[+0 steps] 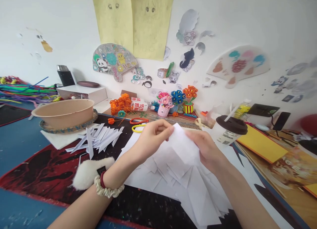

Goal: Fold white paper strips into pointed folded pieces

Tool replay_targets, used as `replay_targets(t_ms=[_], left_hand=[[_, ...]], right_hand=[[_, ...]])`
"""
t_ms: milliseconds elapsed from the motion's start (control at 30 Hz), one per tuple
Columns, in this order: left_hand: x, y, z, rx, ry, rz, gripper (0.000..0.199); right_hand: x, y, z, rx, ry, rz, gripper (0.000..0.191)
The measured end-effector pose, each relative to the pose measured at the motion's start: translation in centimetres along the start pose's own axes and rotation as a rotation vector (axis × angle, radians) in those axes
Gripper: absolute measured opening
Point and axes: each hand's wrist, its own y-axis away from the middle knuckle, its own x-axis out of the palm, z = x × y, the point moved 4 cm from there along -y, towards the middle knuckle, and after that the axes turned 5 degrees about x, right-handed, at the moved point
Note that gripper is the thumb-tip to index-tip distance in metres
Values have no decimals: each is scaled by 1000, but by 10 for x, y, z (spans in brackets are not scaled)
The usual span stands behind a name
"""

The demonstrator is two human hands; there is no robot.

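A small white sheet of paper (186,145) is held up in front of me between both hands. My left hand (158,133) pinches its upper left corner between thumb and fingers. The right side of the sheet is gripped by my right hand (204,146), whose fingers are partly hidden behind it. Below lies a loose pile of cut white paper pieces (198,192), spread over larger white sheets. To the left, several narrow folded paper strips (101,138) lie heaped on a dark red and black mat (37,176).
A beige oval basin (63,115) stands at the left on a woven ring. A fluffy white object (85,174) lies by my left wrist. At the right is a lidded drink cup (229,131) with a straw. Pipe-cleaner flower pots (164,110) line the wall.
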Motion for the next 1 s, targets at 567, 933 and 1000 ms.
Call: replay_targets(t_ms=[567,933,1000], left_hand=[[12,5,8,-22,-57,-39,9],[11,21,-16,913,-1074,-112,23],[12,21,-14,937,-1148,-79,25]], right_hand=[[-4,-1,5,-250,169,-298,23],[-17,0,6,-281,159,-300,12],[-17,1,7,-282,179,-308,16]])
